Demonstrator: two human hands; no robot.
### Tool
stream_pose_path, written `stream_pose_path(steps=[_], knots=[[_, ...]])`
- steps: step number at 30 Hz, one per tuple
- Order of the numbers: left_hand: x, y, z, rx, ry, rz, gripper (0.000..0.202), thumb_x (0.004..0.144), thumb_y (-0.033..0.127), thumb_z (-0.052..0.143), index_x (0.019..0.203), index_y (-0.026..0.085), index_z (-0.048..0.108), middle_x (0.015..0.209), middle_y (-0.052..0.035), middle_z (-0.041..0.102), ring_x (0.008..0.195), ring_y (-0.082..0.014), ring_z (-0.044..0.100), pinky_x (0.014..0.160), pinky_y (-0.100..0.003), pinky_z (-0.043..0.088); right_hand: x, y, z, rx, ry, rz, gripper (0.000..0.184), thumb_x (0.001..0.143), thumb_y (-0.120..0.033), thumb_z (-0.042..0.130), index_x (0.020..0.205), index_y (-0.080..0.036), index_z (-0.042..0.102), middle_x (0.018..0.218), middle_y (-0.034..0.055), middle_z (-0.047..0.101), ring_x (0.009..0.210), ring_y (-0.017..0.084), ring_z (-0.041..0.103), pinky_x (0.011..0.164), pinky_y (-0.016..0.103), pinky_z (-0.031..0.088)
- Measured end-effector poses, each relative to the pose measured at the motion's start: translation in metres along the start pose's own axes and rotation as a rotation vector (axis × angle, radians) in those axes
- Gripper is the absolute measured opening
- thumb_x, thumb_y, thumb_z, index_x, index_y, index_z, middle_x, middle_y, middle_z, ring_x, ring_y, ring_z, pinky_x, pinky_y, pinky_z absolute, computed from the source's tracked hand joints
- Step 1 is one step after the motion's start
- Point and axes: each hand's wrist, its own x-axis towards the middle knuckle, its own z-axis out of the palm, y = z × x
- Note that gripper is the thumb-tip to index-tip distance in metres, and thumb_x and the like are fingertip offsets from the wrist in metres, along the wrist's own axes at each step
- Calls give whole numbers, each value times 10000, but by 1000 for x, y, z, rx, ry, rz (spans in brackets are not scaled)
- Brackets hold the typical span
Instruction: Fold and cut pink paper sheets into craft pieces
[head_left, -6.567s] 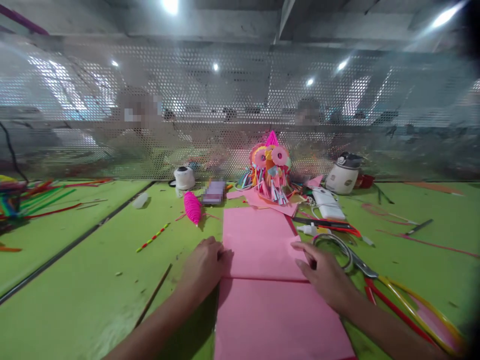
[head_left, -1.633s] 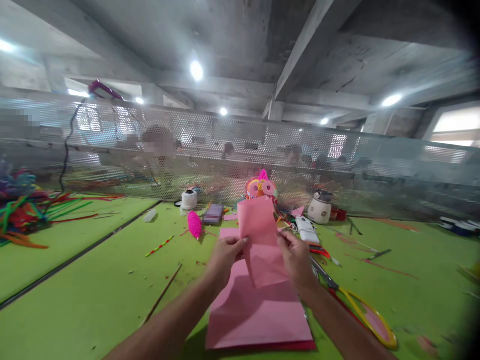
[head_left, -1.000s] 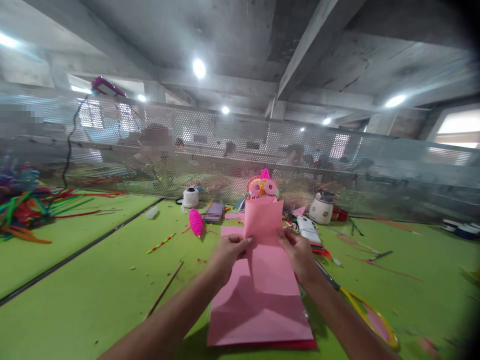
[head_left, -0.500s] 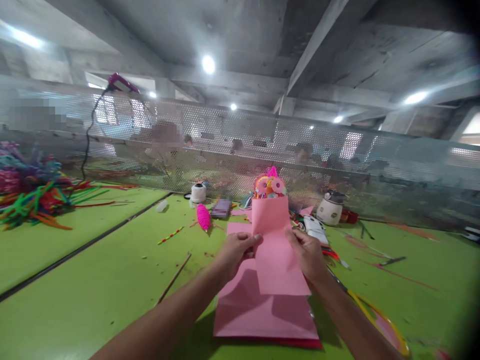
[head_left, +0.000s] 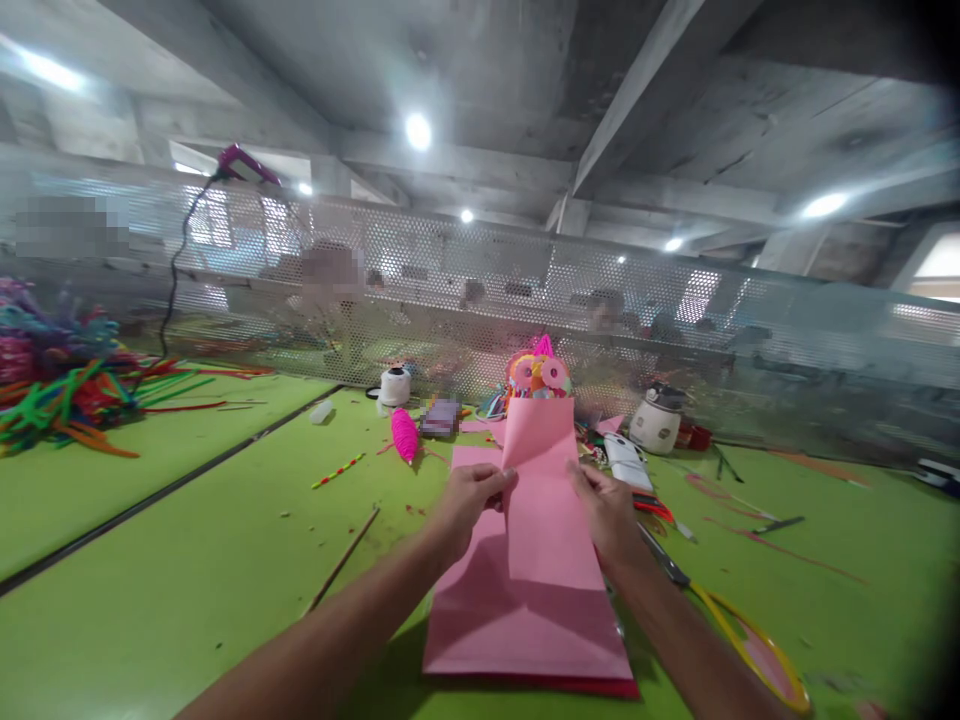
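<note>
A narrow strip of pink paper (head_left: 545, 505) is held upright above the green table, its lower end hanging toward me. My left hand (head_left: 471, 502) pinches its left edge and my right hand (head_left: 606, 505) pinches its right edge, both at mid height. Under the strip lies a stack of pink paper sheets (head_left: 517, 625) with a red sheet showing at the bottom edge. Behind the strip stands a colourful paper lantern figure (head_left: 538, 374) with tassels.
Scissors with yellow handles (head_left: 731, 630) lie right of the sheets. A pink thread spool (head_left: 405, 434), a white tape roll (head_left: 395, 385), a white device (head_left: 625, 459) and a white pot (head_left: 654, 423) sit further back. Coloured sticks (head_left: 67, 395) pile at the left. A perforated metal screen (head_left: 675, 310) borders the table; people sit behind it.
6.6 s ago both hands pressed flat on the pink sheets on the table. Since then they have lifted a narrow strip; over the last second it has stayed held between both hands.
</note>
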Motion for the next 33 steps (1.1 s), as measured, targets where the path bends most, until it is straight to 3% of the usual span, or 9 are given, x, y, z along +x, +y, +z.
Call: stream_pose_path(steps=[5,11,19,22,24,25,27,31,33], knots=[[-3,1,1,-39,14,17,369,646,412,773,527,136,559,535,36,451,537,-89,407,559,-234,348,-3,2,3,56,-22,40,437,816,-542,567,586,-177,496,539,-51,316,556,110,270,509,253,234],[-2,-1,1,-89,44,28,324,653,398,772,577,137,597,595,25,478,600,-103,432,614,-228,379,-7,-6,6,87,15,38,484,790,-579,586,535,-180,488,496,-56,332,523,103,261,492,257,234],[3,1,-6,56,86,122,309,683,394,724,551,141,605,557,23,477,584,-107,423,598,-222,358,0,6,9,154,47,39,444,796,-583,579,692,-157,644,551,-10,534,551,149,451,536,270,371],[4,13,-12,271,16,208,323,716,423,674,560,144,631,542,6,508,554,-120,441,553,-229,335,8,-5,-12,45,213,-104,346,855,-487,560,815,-156,654,666,21,598,636,172,530,623,292,428],[2,24,-14,449,-71,306,335,748,420,638,550,150,631,551,-5,522,549,-126,449,531,-228,317,7,-27,-29,-54,324,-316,234,869,-387,579,888,-163,644,853,64,639,797,199,581,751,319,452],[0,29,-14,537,-131,361,333,770,402,620,549,153,630,563,-10,531,560,-129,456,536,-227,317,5,-41,-36,-106,294,-433,183,882,-334,568,904,-168,639,923,82,638,881,214,583,812,334,448],[-6,38,-12,672,-245,447,319,811,352,586,564,156,631,587,-20,551,580,-132,462,554,-227,323,-1,-71,-43,-217,106,-607,128,907,-242,525,901,-181,636,930,79,634,904,207,576,840,336,440],[-17,46,-6,776,-370,497,245,829,265,560,626,163,652,586,-18,552,564,-128,437,553,-229,317,-5,-115,-34,-663,-518,-840,142,908,-160,501,936,-157,640,914,87,642,887,206,554,808,337,417],[-20,47,-3,775,-410,495,208,813,244,573,649,170,675,585,-23,560,561,-132,439,557,-231,324,0,-124,-27,-884,-717,-879,127,884,-118,511,853,-139,632,829,79,639,775,185,541,708,311,396]])
